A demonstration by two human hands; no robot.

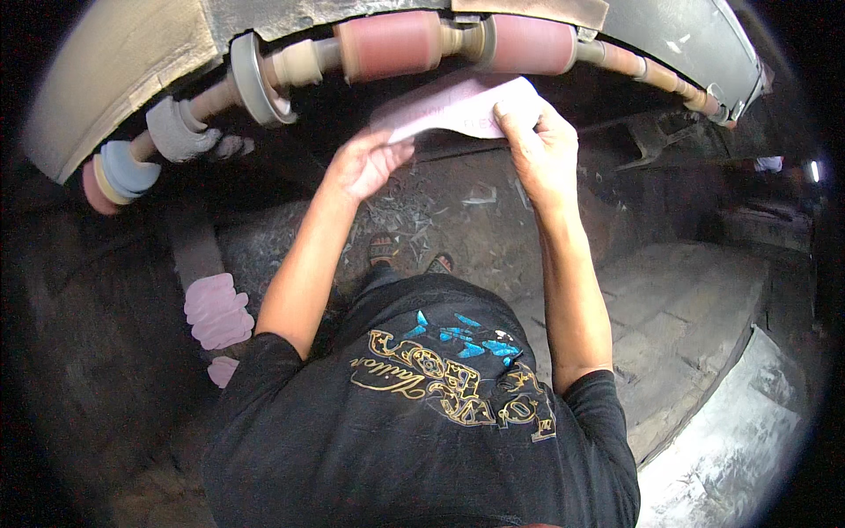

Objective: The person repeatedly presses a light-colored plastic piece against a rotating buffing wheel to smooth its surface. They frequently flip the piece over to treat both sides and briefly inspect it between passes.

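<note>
A thin, pale pink sheet shaped like a shoe insole point(458, 107) is stretched between my two hands, just beneath the red rollers of a sanding machine. My right hand point(544, 145) pinches its right end, thumb on top. At the left end, my left hand point(365, 165) has its fingers closed against the edge, partly blurred and partly hidden by the sheet. Directly above the insole are the left red roller point(389, 46) and the right red roller point(532, 44), both smeared as if spinning. Whether the insole's far edge touches a roller is hard to tell.
Along the same shaft sit a grey ring wheel point(255, 81), a rough grey wheel point(176, 129) and a blue disc point(129, 169). A curved metal hood point(132, 66) covers the shaft. Pink insole pieces point(217, 311) lie stacked at my left. Scraps point(414, 202) litter the floor.
</note>
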